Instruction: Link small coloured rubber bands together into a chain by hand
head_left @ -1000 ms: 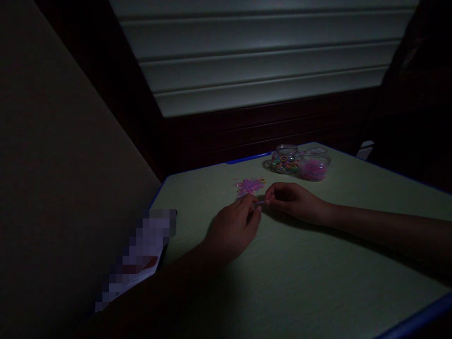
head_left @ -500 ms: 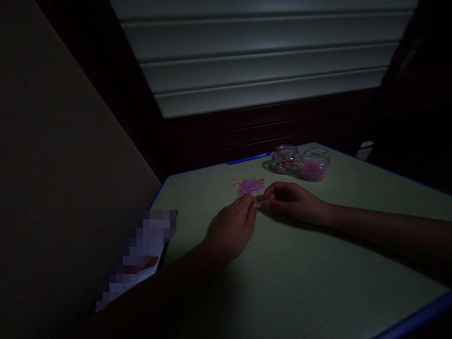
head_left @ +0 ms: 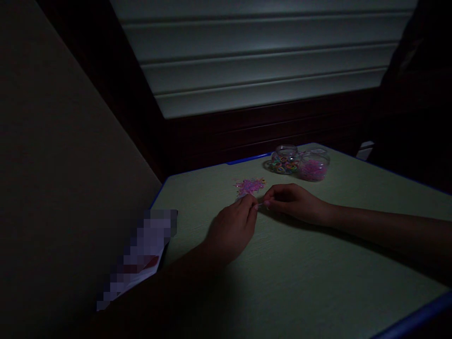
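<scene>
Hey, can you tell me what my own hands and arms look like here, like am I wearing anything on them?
Both the left hand and right hand are ungloved, with no rings visible. The right forearm is bare, without sleeve or watch, to the picture's edge. The left forearm fades into shadow, so I can't tell about a sleeve.

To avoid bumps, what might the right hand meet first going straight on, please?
The right hand would likely meet the left hand, past the thin strand between them; depth is unclear.
</scene>
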`<state>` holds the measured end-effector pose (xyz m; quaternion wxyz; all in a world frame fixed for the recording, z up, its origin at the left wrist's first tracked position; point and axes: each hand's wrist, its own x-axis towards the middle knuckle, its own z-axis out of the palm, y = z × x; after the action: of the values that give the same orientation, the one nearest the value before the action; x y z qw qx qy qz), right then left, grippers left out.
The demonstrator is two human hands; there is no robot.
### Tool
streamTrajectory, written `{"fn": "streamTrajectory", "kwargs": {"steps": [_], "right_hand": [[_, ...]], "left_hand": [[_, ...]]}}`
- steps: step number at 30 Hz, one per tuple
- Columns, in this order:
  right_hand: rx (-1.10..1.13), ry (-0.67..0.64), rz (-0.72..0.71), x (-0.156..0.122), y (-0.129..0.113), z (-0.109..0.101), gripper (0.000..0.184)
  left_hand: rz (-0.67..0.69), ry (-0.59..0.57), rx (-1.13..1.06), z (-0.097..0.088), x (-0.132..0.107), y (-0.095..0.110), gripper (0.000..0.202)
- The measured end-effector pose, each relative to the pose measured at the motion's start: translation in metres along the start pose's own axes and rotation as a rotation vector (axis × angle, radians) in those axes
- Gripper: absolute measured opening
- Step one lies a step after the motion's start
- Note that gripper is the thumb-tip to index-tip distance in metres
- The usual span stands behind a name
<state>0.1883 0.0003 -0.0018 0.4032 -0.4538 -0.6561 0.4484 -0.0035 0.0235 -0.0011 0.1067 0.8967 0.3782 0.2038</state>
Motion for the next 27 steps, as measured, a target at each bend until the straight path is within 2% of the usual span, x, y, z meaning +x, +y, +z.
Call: {"fn": "streamTrajectory", "kwargs": {"steps": [5,8,14,20,23,25,27], "right_hand": [[-0.048,0.022,0.021,-0.001,-0.002,0.000,0.032],[-0.132,0.025,-0.013,-0.001,-0.004,-0.002,0.029],[-0.315,-0.096,-0.103,-0.001,-0.007,-0.011,0.021],[-0.796,-0.149,-0.307,-0.009,-0.023,-0.022,0.018],[-1.067,-0.187,-0.290,-0.013,-0.038,-0.032,0.019],[-1.224,-0.149,-0.236,-0.014,-0.048,-0.041,0.021],[-1.362,-0.019,-0.220,-0.015,-0.056,-0.052,0.024]], "left_hand": [[0.014,0.005,0.012,0.000,0.001,0.000,0.019],[0.026,-0.003,0.011,-0.001,0.001,0.001,0.020],[0.092,-0.004,0.024,-0.003,0.000,0.002,0.021],[0.131,-0.009,0.059,-0.002,0.000,0.002,0.024],[0.140,-0.004,0.061,-0.001,0.000,0.001,0.024],[0.149,-0.006,0.066,-0.001,0.001,0.001,0.025],[0.153,-0.013,0.069,-0.002,0.001,0.001,0.026]]}}
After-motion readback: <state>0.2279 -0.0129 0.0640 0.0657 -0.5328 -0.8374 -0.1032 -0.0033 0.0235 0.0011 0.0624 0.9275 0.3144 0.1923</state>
